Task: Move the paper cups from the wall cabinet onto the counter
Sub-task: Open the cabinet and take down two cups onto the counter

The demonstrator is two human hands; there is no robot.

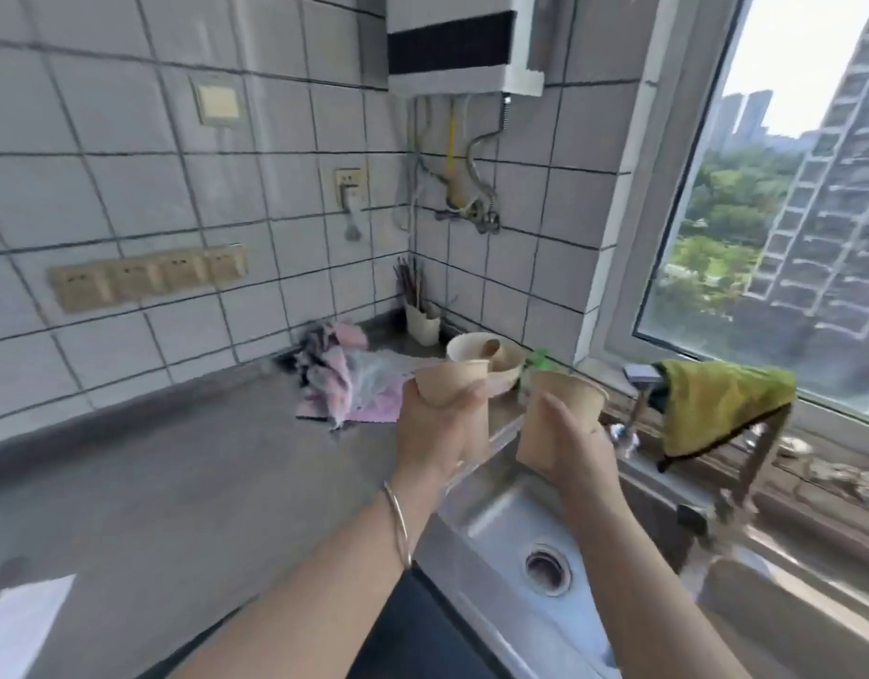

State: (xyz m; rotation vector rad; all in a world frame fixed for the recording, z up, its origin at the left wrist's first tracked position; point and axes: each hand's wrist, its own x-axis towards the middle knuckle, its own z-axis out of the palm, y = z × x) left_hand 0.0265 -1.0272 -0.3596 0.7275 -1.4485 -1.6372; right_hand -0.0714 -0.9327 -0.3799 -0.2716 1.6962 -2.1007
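Each of my hands holds one brown paper cup in the air, above the join between counter and sink. My left hand (435, 433), with a thin bangle on its wrist, grips one paper cup (449, 384) around its body. My right hand (577, 450) grips the second paper cup (552, 409), which tilts slightly to the right. Both cups are upright with their mouths up. The grey counter (187, 477) lies below and to the left. The wall cabinet is out of view.
A steel sink (511, 521) with a drain sits under my right arm. Behind the cups stand a white bowl (471, 350), a pink cloth (344, 384) and a chopstick holder (422, 321). A yellow-green rag (717, 404) hangs on a rack by the window.
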